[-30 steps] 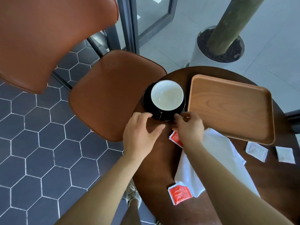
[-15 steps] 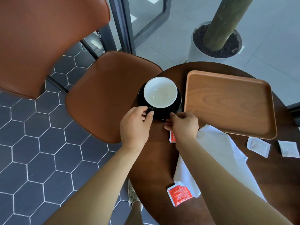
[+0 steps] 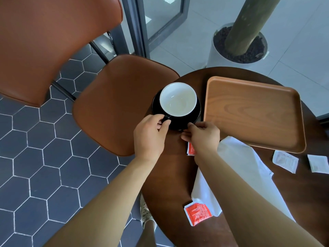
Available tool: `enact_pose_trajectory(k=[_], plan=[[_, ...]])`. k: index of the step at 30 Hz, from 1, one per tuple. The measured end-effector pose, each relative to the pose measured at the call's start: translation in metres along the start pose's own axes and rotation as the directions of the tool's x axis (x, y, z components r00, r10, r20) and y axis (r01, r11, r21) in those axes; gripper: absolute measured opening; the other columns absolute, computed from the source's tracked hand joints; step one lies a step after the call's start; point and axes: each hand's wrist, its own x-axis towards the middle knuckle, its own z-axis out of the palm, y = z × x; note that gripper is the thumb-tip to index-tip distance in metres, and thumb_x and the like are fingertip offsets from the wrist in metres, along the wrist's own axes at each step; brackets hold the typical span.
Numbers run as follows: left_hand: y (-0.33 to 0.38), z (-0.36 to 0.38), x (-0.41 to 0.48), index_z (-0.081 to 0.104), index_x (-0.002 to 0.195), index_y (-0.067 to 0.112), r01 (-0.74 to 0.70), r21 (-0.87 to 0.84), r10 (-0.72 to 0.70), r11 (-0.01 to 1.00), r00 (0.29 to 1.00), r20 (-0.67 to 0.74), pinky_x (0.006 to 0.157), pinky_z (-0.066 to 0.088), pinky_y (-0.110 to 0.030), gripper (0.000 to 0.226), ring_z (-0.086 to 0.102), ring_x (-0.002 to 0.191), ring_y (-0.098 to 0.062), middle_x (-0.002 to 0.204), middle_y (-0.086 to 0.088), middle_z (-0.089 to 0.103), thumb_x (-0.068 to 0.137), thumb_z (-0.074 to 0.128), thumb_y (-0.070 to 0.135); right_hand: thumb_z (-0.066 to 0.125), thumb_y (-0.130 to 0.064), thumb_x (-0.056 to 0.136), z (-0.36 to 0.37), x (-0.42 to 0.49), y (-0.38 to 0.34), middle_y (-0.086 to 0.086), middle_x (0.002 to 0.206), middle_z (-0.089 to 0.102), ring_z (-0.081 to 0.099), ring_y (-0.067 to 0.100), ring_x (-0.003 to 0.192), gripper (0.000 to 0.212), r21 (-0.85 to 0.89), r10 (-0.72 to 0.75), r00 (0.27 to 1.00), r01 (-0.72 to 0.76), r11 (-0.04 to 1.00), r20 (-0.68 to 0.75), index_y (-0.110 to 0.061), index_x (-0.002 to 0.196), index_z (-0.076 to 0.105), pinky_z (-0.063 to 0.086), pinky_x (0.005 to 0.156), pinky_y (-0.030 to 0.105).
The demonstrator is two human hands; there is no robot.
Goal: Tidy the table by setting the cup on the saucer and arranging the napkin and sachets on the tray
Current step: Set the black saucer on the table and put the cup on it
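A black cup with a white inside (image 3: 178, 98) stands on a black saucer (image 3: 195, 116) at the round table's left edge. My left hand (image 3: 149, 136) pinches the cup's handle between thumb and fingers. My right hand (image 3: 203, 136) holds the saucer's near rim with its fingertips. A bare wooden tray (image 3: 252, 113) lies right of the cup. A white napkin (image 3: 240, 175) lies under my right forearm. One red sachet (image 3: 191, 148) peeks out beside my right wrist, another red sachet (image 3: 197, 213) lies near the front edge. Two white sachets (image 3: 284, 161) (image 3: 318, 164) lie right of the napkin.
A brown chair seat (image 3: 121, 104) sits close against the dark round table (image 3: 169, 179) on the left, its backrest (image 3: 53, 41) further left. A white planter with a trunk (image 3: 238, 45) stands behind the table. My shoe (image 3: 146, 213) shows below the table edge.
My left hand has closed from a loose reach beside the cup into a pinch on its handle. My right hand stays at the saucer's rim. The camera view shifted slightly.
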Motion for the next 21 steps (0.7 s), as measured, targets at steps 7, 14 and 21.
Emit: enact_pose_trajectory(k=[7,14,21], plan=[[-0.0025,0.0006,0.0005,0.075,0.103,0.008,-0.024,-0.023,0.024,0.999,1.000,-0.002,0.067,0.058,-0.041,0.018,0.065,0.072,-0.016,0.085,-0.003,0.071,0.091,0.072,0.020,0.069,-0.008,0.090,-0.0003,-0.0013,-0.0002,0.011,0.068,0.074,0.074,0.024,0.057,0.011,0.016,-0.001,1.000,0.001,1.000,-0.006,-0.010,0.085,0.060,0.065,0.070,0.044],[-0.0045,-0.0024,0.0011,0.075,0.104,0.007,-0.043,-0.030,0.043,0.999,0.999,0.002,0.068,0.058,-0.041,0.019,0.066,0.073,-0.018,0.086,-0.005,0.072,0.091,0.072,0.020,0.068,-0.007,0.090,0.0009,-0.0017,0.0012,0.012,0.066,0.073,0.075,0.026,0.059,0.008,0.049,0.013,1.000,-0.013,0.999,-0.006,-0.008,0.087,0.061,0.065,0.069,0.043],[-0.0034,-0.0034,0.0010,0.075,0.105,0.006,-0.027,-0.037,0.027,0.999,1.000,0.001,0.070,0.058,-0.041,0.020,0.066,0.074,-0.019,0.086,-0.006,0.072,0.090,0.072,0.019,0.068,-0.007,0.090,0.0023,-0.0039,0.0018,0.015,0.069,0.073,0.074,0.025,0.058,0.007,0.074,0.030,1.000,-0.030,0.997,0.001,-0.006,0.088,0.061,0.065,0.068,0.041]])
